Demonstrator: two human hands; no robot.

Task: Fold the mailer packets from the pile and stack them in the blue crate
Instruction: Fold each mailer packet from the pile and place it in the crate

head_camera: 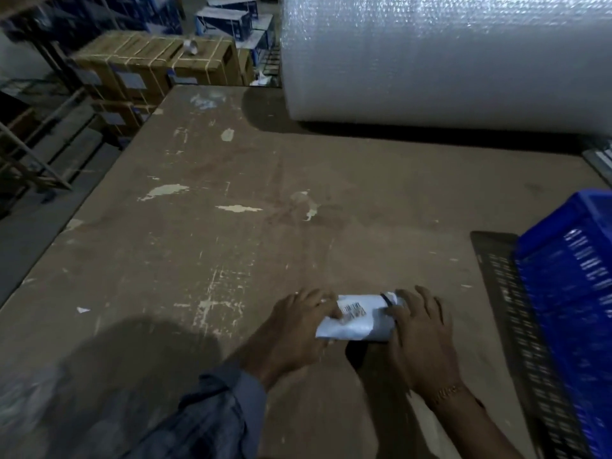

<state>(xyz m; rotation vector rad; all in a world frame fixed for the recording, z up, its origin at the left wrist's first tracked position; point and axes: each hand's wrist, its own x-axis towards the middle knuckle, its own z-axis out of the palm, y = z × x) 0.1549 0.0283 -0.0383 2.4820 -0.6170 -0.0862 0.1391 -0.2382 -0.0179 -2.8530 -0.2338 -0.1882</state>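
The mailer packet (pixel 359 321) carries a barcode label, too blurred to read; no other text is legible.

You see everything through one camera, worn on your head. It looks forward and down onto the bench (pixel 231 226) from above its near edge. Your two hands show low in the picture, close to the camera, so that part looks big. The far edge of the bench sits high in the picture and looks small. The wide lens bends the sides, so the bench's left edge slants and things near the right edge lean. There is no second view to share anything with.
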